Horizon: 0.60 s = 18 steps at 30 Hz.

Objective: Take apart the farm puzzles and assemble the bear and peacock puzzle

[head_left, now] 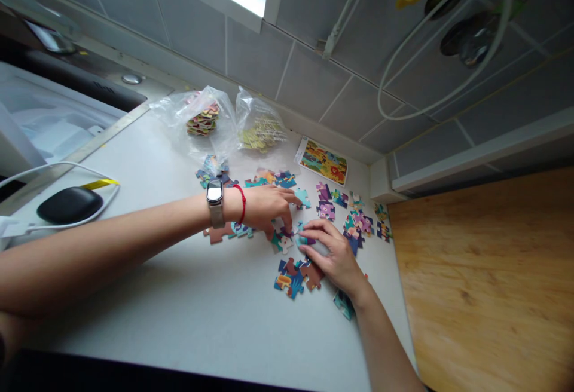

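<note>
Your left hand [268, 205] (watch and red cord at the wrist) pinches a knobbly cardboard puzzle piece [283, 241] on the smooth pale counter [201, 308]. Your right hand [336, 260] lies flat and unclenched, fingertips pressing a neighbouring teal piece [305, 240].

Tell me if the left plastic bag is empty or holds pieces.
Holds pieces: a colourful stack shows through the clear bag.

Home kitchen (tiled wall [309, 81], sink [54, 123]).
</note>
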Available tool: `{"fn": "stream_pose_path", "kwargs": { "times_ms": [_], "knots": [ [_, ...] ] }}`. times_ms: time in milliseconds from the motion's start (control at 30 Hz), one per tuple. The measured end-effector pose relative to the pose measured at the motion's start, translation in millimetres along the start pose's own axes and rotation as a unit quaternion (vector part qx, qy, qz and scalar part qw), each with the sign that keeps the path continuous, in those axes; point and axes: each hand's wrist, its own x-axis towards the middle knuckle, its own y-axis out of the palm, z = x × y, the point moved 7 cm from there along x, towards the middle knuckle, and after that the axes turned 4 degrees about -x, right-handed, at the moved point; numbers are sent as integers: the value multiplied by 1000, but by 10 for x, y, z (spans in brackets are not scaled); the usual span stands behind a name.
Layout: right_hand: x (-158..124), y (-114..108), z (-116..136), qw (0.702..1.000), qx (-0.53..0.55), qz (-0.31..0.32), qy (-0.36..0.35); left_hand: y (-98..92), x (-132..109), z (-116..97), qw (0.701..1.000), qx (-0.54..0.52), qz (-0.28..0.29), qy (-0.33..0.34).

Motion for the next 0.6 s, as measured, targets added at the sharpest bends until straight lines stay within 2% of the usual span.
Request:
{"fn": "stream_pose_path", "kwargs": {
  "times_ms": [167, 400, 600],
  "knots": [
    [16, 2, -17, 999, -38, 6, 35, 10, 7, 12, 1000, 5, -16, 17],
    [8, 14, -51, 999, -29, 7, 36, -37, 2, 39, 999, 11, -49, -5],
    [-2, -2, -50, 999, -28, 2, 40, -5, 6, 79, 997, 20, -73, 13]
  ]
}}
